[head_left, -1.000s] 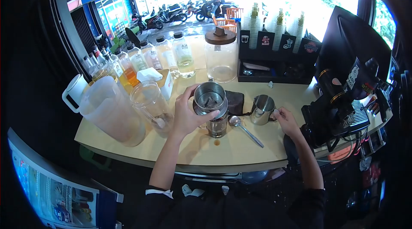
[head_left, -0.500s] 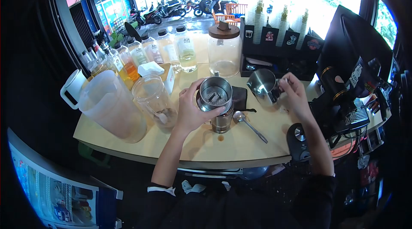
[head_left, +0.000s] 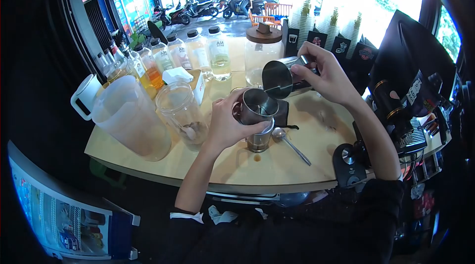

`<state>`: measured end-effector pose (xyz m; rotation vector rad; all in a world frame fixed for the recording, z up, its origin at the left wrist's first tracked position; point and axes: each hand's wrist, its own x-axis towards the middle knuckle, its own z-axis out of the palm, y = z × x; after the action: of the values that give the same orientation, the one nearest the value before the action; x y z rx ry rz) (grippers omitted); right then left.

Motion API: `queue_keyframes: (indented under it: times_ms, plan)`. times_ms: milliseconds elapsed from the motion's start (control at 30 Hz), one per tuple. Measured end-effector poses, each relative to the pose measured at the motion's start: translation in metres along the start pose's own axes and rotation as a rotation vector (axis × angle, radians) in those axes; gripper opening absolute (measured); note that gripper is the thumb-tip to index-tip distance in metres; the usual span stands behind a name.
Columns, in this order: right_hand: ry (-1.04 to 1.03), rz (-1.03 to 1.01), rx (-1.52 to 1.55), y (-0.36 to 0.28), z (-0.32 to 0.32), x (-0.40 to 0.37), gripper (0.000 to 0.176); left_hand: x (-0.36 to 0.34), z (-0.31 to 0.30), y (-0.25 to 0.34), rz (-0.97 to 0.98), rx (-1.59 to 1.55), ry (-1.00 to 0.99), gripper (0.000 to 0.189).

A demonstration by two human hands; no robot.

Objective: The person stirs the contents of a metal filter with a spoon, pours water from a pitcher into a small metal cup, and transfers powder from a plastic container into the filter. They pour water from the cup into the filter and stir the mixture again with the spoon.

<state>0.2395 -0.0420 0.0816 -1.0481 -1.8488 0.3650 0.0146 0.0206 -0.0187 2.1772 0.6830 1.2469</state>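
Apparently steadying grip of left hand, curled round metal cup above glass vessel; pinch of right hand on steel pitcher, tipped toward cup, likely for controlled pouring.

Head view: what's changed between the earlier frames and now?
The right hand has lifted the steel pitcher off the table, brought it leftward and tipped its mouth toward the metal cup. Nothing let go. Unchanged: left hand gripping the cup; spoon and clear jar on the table.
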Motion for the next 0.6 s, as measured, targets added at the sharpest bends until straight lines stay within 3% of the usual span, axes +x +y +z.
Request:
queue_keyframes:
  times_ms: [267,500,600]
  plan:
    - [-0.11,-0.155,-0.313,0.001,0.003,0.018,0.02,0.002,-0.007,0.003,-0.128,-0.069,-0.111,0.076]
    - [-0.131,-0.18,-0.337,0.009,0.006,0.025,0.023,0.002,-0.007,0.001,-0.22,-0.094,-0.152,0.079]
    - [-0.123,-0.189,-0.327,0.006,0.008,0.026,0.024,0.003,-0.004,-0.005,-0.085,-0.061,-0.087,0.08]
